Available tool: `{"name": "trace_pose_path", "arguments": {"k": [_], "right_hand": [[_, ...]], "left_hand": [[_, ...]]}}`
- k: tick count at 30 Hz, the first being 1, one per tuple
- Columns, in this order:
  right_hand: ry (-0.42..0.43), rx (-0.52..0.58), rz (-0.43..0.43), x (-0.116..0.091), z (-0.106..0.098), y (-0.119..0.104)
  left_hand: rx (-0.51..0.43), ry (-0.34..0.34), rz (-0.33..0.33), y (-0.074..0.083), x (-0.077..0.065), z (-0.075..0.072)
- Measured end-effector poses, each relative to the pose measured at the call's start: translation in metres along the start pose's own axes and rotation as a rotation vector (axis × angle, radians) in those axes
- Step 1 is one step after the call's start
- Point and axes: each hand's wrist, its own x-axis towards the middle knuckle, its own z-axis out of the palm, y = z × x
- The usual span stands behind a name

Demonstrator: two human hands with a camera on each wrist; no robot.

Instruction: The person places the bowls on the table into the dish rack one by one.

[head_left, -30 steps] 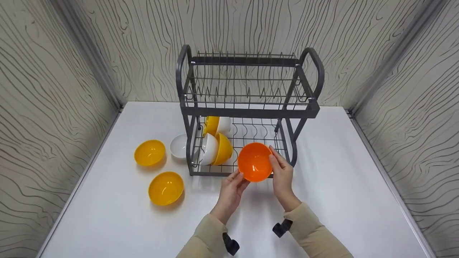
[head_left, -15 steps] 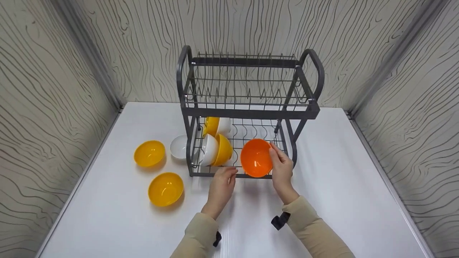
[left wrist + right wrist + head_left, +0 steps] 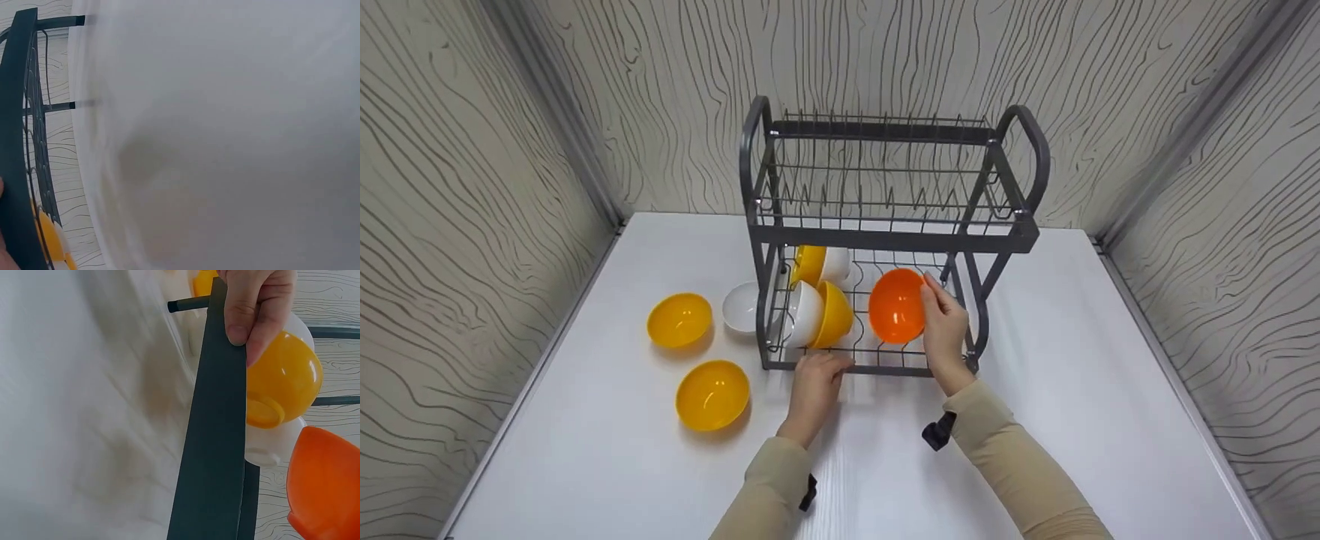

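Note:
My right hand (image 3: 946,330) pinches the right rim of an orange bowl (image 3: 896,306), held tilted over the lower tier of a dark dish rack (image 3: 892,238). Its hollow side faces the head camera. At the rack's lower front rail, my left hand (image 3: 815,390) grips the bar; the right wrist view shows its thumb on the rail's outer face. Just behind that hand, a white bowl (image 3: 805,311) and a yellow bowl (image 3: 834,315) stand on edge, one against the other. Farther back lean another yellow bowl (image 3: 810,264) and white bowl (image 3: 835,266), partly hidden by the upper tier.
Left of the rack, two yellow bowls (image 3: 679,320) and a white bowl (image 3: 741,307) sit on the white table (image 3: 585,420). A rack post partly covers the white one. The upper tier overhangs the lower. Patterned walls (image 3: 885,52) enclose the back and sides.
My left hand has let go of the orange bowl and moved left to take hold of the front rail. My right hand has carried the bowl farther back, into the lower tier.

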Motion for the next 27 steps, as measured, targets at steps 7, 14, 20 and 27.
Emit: {"name": "trace_pose_path", "arguments": {"k": [7,14,20,27], "right_hand": [[0.016,-0.036,-0.016,0.019,0.016,-0.002],[0.019,-0.142,-0.077,0.038,0.033,-0.003],[0.040,-0.253,-0.201,0.053,0.050,-0.003],[0.011,-0.409,-0.259,0.065,0.064,-0.001]], "left_hand": [[-0.026,0.022,0.009,-0.003,0.001,0.000],[-0.050,-0.008,-0.003,-0.005,0.004,0.001],[-0.070,-0.013,-0.009,-0.005,0.003,0.001],[-0.065,-0.003,0.003,-0.005,0.002,0.002]]}}
